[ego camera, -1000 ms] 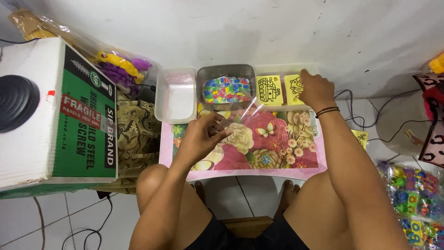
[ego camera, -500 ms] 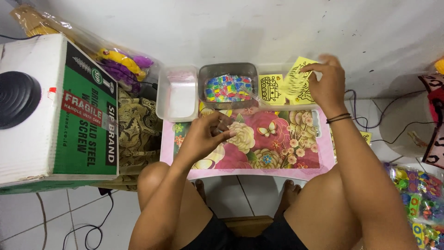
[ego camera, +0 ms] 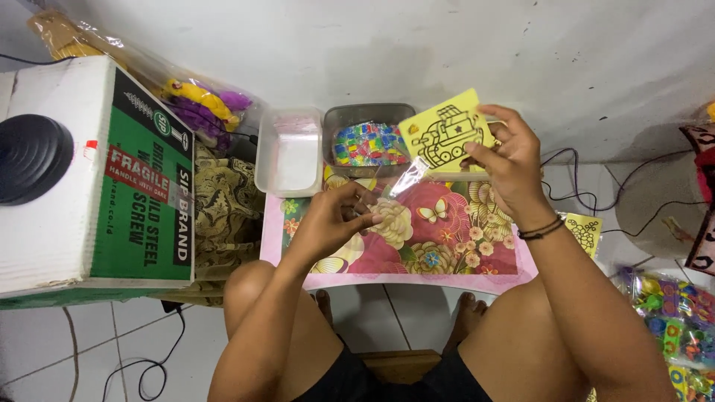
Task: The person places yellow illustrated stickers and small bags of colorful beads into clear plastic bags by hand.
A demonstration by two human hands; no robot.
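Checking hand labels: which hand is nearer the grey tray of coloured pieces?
Right. The right hand holds a yellow card beside the grey tray; the left hand sits lower on the floral mat.

1. Both arms are bare, with no sleeves.
2. A thin dark band [ego camera: 541, 230] circles the right wrist.
3. Dark shorts [ego camera: 387, 383] cover the hips.
4. The legs and feet are bare.

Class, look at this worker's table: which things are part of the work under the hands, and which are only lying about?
In use:
- yellow card with a line drawing, held up in the right hand
- clear plastic sleeve, pinched by the left hand
- floral table under both hands

Lying about:
- cardboard box
- empty white tray
- grey tub of coloured pieces
- bag of toys
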